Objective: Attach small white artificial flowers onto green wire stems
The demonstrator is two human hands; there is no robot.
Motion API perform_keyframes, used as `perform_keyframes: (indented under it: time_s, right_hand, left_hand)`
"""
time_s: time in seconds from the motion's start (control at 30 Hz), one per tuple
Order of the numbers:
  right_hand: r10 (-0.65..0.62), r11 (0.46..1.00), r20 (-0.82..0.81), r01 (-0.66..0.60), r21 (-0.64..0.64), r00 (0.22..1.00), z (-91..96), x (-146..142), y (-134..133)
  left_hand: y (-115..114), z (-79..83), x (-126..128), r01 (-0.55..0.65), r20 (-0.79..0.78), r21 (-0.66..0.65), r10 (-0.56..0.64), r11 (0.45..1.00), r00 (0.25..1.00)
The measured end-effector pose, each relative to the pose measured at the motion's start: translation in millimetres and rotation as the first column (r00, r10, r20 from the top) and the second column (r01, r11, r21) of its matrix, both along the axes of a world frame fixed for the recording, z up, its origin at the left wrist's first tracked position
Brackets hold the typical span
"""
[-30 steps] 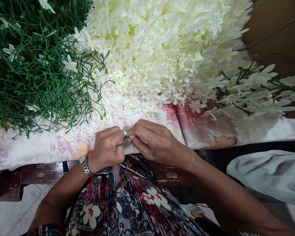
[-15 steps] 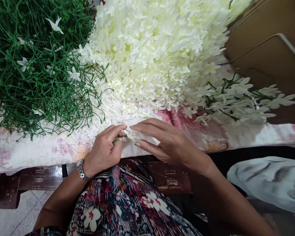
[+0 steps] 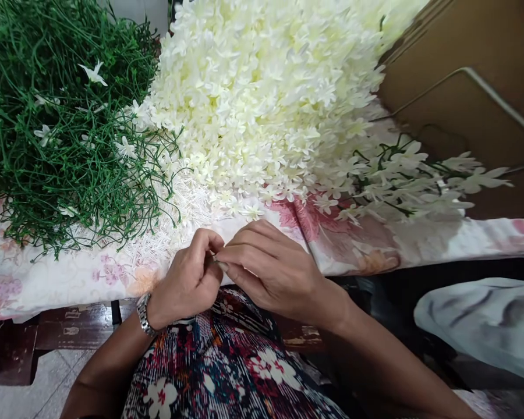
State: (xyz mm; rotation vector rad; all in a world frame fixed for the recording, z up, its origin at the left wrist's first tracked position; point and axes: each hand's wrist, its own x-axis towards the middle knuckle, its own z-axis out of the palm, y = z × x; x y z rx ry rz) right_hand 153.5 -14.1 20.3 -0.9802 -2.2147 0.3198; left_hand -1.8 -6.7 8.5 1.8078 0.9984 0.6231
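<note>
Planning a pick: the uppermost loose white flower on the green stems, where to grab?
Probably pinch the white flower at its centre, coming straight down from above: it lies on top of the green stems, petals spread, nothing over it.

A cloth (image 3: 70,273) is spread over the desk (image 3: 70,329). On it, a stem pile (image 3: 61,145) is heaped at 10 o'clock, a blossom heap (image 3: 262,93) at 12 o'clock, and sprays (image 3: 419,180) at 2 o'clock. The left hand (image 3: 187,279) and right hand (image 3: 266,267) are met at 6 o'clock.

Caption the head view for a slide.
Left hand and right hand meet fingertips over a floral cloth, below heaped cream flowers and green stems.
</note>
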Motion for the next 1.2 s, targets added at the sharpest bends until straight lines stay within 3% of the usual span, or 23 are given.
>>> perform_keyframes:
  time_s: [0.2,0.37,0.43,0.5,0.53,0.63,0.77,0.87,1.0,1.1,1.2]
  right_hand:
    - [-0.069,0.998,0.042,0.069,0.003,0.997,-7.0,2,-2]
    - [-0.026,1.000,0.032,0.026,-0.008,0.999,-7.7,16,1]
    - [-0.134,0.991,-0.027,0.134,0.024,0.991,-9.8,31,5]
    - [-0.361,0.930,-0.054,0.364,0.053,0.931,-13.2,44,10]
    - [-0.401,0.915,-0.011,0.401,0.051,0.916,-15.1,48,14]
    - [-0.324,0.946,0.209,0.314,0.080,0.923,-21.0,43,25]
    - [-0.247,0.969,0.445,0.204,0.142,0.861,-31.0,18,39]
    - [-0.238,0.970,0.471,0.179,0.167,0.850,-34.2,11,40]
    - [-0.242,0.969,0.405,0.194,0.155,0.882,-24.9,29,29]
    - [-0.381,0.924,0.375,0.336,0.183,0.845,-19.9,46,23]
    - [-0.372,0.928,0.486,0.338,0.159,0.791,-24.4,50,21]
  left_hand:
    - [-1,2.0,-2,0.039,0.043,-0.003,-0.039,0.999,0.998]
    - [1,-6.8,-1,-0.079,0.103,-0.069,0.086,0.994,0.991]
    - [1,-12.2,-1,-0.152,0.197,-0.166,0.184,0.974,0.963]
    - [2,-17.2,-2,-0.218,0.286,-0.284,0.299,0.934,0.910]
    - [2,-19.2,-2,-0.241,0.319,-0.330,0.348,0.913,0.882]
    - [1,-22.1,-2,-0.241,0.353,-0.411,0.397,0.879,0.847]
    - [-1,-19.4,-3,-0.205,0.345,-0.446,0.379,0.871,0.858]
    - [-1,-16.1,-5,-0.209,0.325,-0.410,0.356,0.888,0.876]
    - [1,-14.2,-8,-0.216,0.328,-0.371,0.345,0.903,0.880]
    - [3,-12.7,-6,-0.203,0.369,-0.423,0.372,0.883,0.852]
    - [5,-9.4,-1,-0.189,0.365,-0.501,0.404,0.844,0.839]
